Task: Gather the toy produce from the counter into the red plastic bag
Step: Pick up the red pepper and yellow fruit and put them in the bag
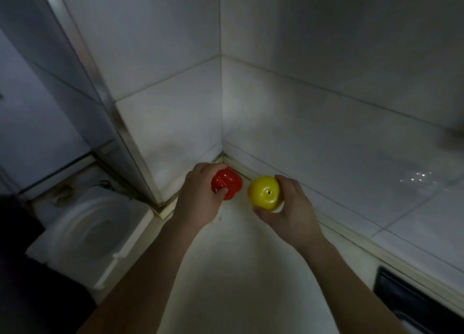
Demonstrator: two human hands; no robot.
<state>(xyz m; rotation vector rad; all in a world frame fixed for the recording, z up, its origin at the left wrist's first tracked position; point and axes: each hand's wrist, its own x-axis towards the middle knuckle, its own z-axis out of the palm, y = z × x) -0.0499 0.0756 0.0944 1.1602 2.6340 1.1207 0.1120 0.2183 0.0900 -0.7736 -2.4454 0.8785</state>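
Seen from my head, looking down into the corner of the pale counter, both my bare arms reach forward. My left hand grips the red toy pepper. My fingers curl over its far side and my thumb presses on its near side, so the lobed red top shows between them. The pepper is right in the corner, just beside the strip where the counter meets the white tiled wall.

My right hand holds the yellow toy fruit, which is round and glossy, with a small dark hole in a dimple turned up toward me. My fingers wrap round its right side and my thumb lies under its near edge.

The two toys are just beside each other with a narrow gap between them, the red one to the left and the yellow one to the right. I cannot tell whether either toy rests on the counter or is lifted just off it.

Off the counter's left edge there is a white appliance with a round lid, blurred and in shadow. A dark, blurred shape sits at the lower right, near the foot of the right-hand tiles
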